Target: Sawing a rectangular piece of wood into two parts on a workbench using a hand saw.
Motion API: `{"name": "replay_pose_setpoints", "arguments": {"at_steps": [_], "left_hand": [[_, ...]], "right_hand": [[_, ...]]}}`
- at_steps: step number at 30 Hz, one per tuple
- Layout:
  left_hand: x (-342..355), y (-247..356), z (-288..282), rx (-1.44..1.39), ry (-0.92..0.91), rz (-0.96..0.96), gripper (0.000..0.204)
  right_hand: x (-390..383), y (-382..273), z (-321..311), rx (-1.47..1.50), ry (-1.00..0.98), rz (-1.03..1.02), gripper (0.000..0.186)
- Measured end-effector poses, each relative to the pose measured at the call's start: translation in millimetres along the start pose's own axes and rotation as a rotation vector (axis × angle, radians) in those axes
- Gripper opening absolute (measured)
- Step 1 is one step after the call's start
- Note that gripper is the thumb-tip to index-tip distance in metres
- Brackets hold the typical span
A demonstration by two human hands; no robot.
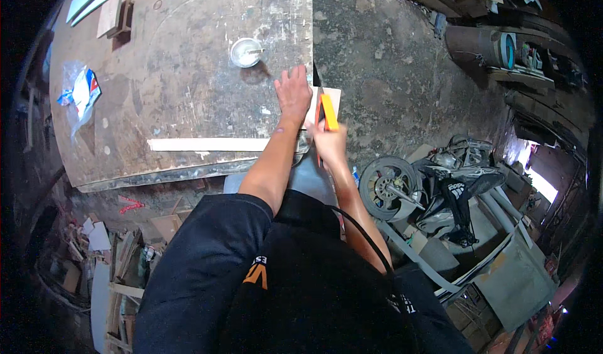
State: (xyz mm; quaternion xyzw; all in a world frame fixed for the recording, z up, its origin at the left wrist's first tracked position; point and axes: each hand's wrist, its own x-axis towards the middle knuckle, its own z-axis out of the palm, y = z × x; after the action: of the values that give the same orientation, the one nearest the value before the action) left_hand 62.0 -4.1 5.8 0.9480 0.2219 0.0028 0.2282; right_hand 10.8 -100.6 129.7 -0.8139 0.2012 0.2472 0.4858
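Observation:
My left hand (294,98) lies flat near the right edge of the worktable, its fingers stretched out, pressing beside or on a pale wooden board (335,98). That board juts past the table's edge. Just to the right, my right hand (328,139) is closed around a long, narrow orange-and-yellow saw (328,112), which stands across the board; its blade is mostly hidden by the hand and blurred. A pale wooden strip (207,145) lies along the table's near edge, left of my left forearm. A clear plastic cup (246,52) with a stick in it stands beyond my left hand.
The scuffed worktable (182,71) carries a torn plastic packet (81,93) at left and wood pieces (110,16) at the far left. Right of it is a stained floor (402,84), with a wheel (389,187) and clutter nearer me. Scrap wood (122,260) lies at lower left.

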Motion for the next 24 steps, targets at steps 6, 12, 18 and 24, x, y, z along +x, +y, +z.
{"name": "replay_pose_setpoints", "arguments": {"at_steps": [6,12,18,24], "left_hand": [[0.4,-1.0,-4.1,0.021,-0.044,-0.023,0.033],[-0.2,-9.5,-4.4,0.018,-0.021,-0.024,0.03],[1.1,6.1,3.1,-0.013,-0.025,-0.019,0.028],[6.2,-15.0,0.1,0.012,0.04,-0.064,0.026]], "right_hand": [[-72.5,11.7,-30.4,0.061,-0.064,-0.144,0.036],[-43.0,15.1,-19.8,0.022,-0.006,-0.082,0.041],[-14.5,9.9,-21.4,-0.016,-0.012,0.006,0.041],[-60.1,5.0,-29.4,-0.006,-0.088,-0.137,0.043]]}}
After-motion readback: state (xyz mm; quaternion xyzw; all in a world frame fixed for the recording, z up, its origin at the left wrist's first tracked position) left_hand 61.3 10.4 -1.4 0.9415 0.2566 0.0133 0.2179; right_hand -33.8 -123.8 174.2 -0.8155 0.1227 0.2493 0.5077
